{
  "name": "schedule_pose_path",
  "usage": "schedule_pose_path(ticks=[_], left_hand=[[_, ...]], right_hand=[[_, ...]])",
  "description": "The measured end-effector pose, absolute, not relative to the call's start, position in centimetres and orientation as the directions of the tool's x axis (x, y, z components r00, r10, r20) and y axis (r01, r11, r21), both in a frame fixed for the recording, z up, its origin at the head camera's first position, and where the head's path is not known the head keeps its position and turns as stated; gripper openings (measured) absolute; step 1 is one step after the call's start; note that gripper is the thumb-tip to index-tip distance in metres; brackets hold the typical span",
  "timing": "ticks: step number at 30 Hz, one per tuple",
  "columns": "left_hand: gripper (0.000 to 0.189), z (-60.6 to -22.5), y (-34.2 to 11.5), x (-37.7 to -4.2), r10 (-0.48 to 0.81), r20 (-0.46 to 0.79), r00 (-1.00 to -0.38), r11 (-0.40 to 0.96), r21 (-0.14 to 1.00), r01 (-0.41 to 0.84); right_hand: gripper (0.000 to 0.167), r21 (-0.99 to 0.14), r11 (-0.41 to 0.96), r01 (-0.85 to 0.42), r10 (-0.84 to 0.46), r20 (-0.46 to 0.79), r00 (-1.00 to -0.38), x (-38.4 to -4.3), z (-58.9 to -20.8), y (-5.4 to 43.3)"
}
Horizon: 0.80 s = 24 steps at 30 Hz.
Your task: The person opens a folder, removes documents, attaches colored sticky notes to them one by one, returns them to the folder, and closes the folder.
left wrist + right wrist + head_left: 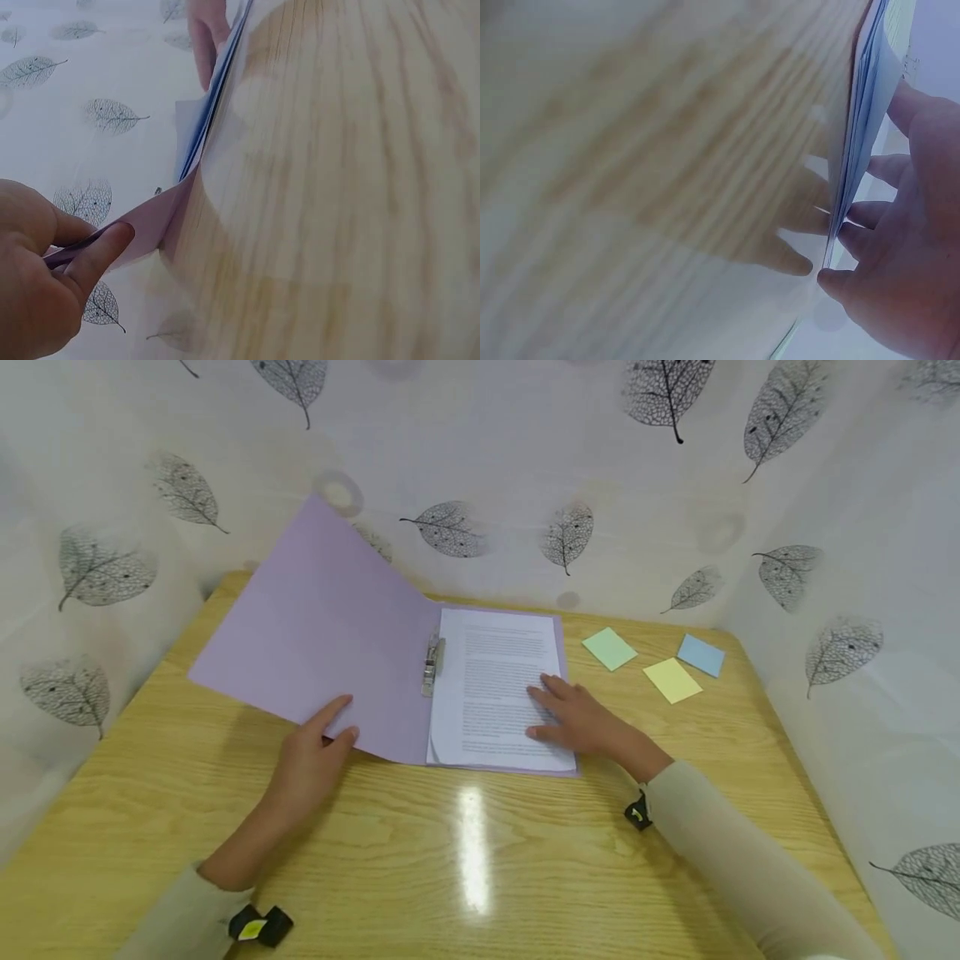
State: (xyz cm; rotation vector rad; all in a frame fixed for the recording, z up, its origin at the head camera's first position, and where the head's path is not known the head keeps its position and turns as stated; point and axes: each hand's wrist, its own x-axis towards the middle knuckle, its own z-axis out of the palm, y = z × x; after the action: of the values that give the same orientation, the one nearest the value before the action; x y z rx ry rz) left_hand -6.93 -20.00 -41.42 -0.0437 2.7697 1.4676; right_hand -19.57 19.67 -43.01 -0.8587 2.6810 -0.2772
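Note:
A purple folder (322, 627) lies on the wooden table with its left cover raised at a slant. My left hand (311, 764) pinches that cover's lower edge between thumb and fingers, as the left wrist view shows with the cover (154, 217) between them. On the folder's right half rests a stack of printed sheets (498, 693), its lower left corner slightly curled. A metal lever clip (432, 666) sits at the fold, along the sheets' left edge. With fingers spread, my right hand (581, 722) rests on the right edge of the sheets; the right wrist view shows the fingers (862, 236) along that edge.
Green (610, 648), yellow (672, 681) and blue sticky notes (701, 655) lie on the table (390, 860) right of the folder. A pale curtain (510, 468) with leaf prints hangs behind the table and along both sides.

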Motion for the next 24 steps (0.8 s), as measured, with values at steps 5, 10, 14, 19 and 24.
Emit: schedule_pose_path(ticks=[5,10,14,19,24], left_hand=[[0.055,-41.3,-21.5,-6.8,-0.045,-0.035,-0.998,0.569,0.821,-0.055],[0.053,-41.0,-23.7,-6.6,-0.084,-0.014,-0.996,0.592,0.803,-0.061],[0.052,-40.9,-25.6,-6.7,-0.114,0.021,-0.993,0.631,0.774,-0.056],[0.051,-40.7,-28.1,-7.0,-0.121,0.045,-0.992,0.665,0.745,-0.048],[0.053,-40.2,-31.2,-7.4,-0.125,0.017,-0.992,0.704,0.706,-0.077]], right_hand=[[0.078,-0.272,0.806,-0.526,-0.586,-0.231,-0.777,-19.2,-43.0,20.1],[0.077,-0.291,0.805,-0.518,-0.583,-0.218,-0.783,-18.8,-42.8,20.7],[0.076,-0.296,0.804,-0.516,-0.583,-0.215,-0.784,-18.7,-42.8,21.1],[0.076,-0.301,0.805,-0.511,-0.58,-0.221,-0.784,-18.6,-42.8,21.4],[0.077,-0.322,0.803,-0.501,-0.579,-0.226,-0.783,-18.5,-42.7,21.5]])
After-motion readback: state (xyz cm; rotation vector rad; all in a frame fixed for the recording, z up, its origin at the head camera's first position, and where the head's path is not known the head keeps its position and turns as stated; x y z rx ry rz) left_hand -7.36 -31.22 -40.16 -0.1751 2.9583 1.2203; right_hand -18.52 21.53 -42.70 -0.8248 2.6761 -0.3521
